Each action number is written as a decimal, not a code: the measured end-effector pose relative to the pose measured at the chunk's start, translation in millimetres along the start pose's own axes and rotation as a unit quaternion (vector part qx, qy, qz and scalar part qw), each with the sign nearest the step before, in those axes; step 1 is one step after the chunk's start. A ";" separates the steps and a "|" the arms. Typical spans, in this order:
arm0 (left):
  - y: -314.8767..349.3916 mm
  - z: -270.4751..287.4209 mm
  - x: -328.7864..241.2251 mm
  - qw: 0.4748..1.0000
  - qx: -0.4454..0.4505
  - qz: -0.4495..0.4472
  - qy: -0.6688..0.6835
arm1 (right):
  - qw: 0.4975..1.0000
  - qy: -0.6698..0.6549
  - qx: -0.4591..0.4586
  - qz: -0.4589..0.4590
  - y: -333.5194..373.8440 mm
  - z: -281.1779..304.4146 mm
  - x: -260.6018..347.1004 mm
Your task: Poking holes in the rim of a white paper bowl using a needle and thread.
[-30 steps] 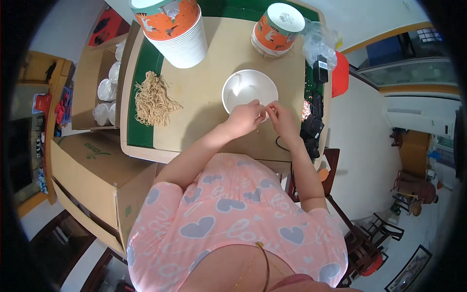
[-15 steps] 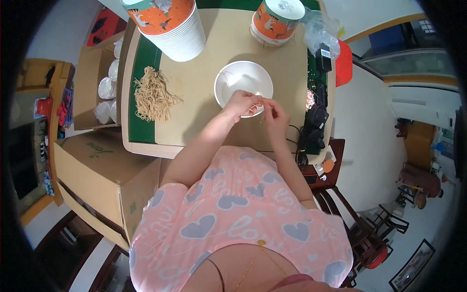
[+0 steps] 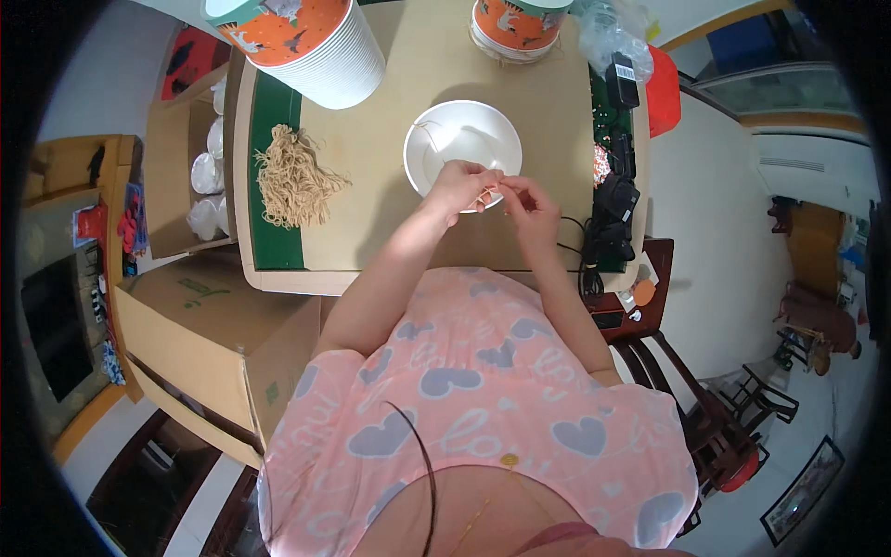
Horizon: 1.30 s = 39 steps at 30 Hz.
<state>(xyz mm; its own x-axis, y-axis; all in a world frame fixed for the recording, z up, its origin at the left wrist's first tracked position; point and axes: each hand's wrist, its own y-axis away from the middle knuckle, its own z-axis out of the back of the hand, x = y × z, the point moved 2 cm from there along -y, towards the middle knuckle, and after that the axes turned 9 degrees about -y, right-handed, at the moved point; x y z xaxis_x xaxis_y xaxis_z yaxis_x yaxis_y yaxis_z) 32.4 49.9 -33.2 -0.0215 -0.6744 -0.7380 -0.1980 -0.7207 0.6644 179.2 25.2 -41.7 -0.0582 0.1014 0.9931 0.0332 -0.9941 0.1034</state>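
Observation:
My left hand [image 3: 461, 188] is closed with a thin pale string [image 3: 486, 196] looped at its fingers. It hangs over the near rim of a white bowl [image 3: 444, 158]. Against its fingertips my right hand [image 3: 531, 206] pinches, also at the string; the exact contact is too small to make out. One thin strand [image 3: 427, 128] lies over the bowl's far left side. To the left, a loose heap of tan strings [image 3: 295, 176] rests on the table.
A tall stack of orange-patterned paper tubs [image 3: 320, 56] stands at the back left, a shorter orange stack [image 3: 516, 32] at the back right. Black adapters and cables [image 3: 613, 213] line the right edge. Cardboard boxes [image 3: 218, 306] sit left of the table [image 3: 371, 213].
The view has shifted slightly, so the table items sit higher. Both hands stay together at the bowl's near rim, with the right fingers bent in closer to the left.

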 end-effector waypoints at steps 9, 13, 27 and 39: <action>11.5 0.1 -7.0 0.998 -0.039 -0.030 -0.034 | 0.996 0.055 -0.011 0.066 -5.2 -0.5 6.9; 11.2 -0.8 -4.3 0.997 -0.046 -0.045 -0.050 | 0.996 0.072 -0.007 0.058 -5.2 0.1 6.5; 18.6 -8.0 -5.3 0.972 -0.099 -0.139 -0.163 | 0.978 0.157 -0.004 0.135 -5.4 0.4 6.7; 8.8 0.6 -1.2 0.995 -0.027 -0.079 -0.053 | 0.981 0.091 -0.016 0.169 -4.6 1.0 -3.6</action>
<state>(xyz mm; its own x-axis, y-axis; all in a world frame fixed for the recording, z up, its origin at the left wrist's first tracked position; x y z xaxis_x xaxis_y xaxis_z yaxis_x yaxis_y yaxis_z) 30.1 44.4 -26.5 -0.0986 -0.5340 -0.8397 -0.1542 -0.8254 0.5430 180.2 29.4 -45.7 -0.2270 -0.2409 0.9436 0.0509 -0.9705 -0.2356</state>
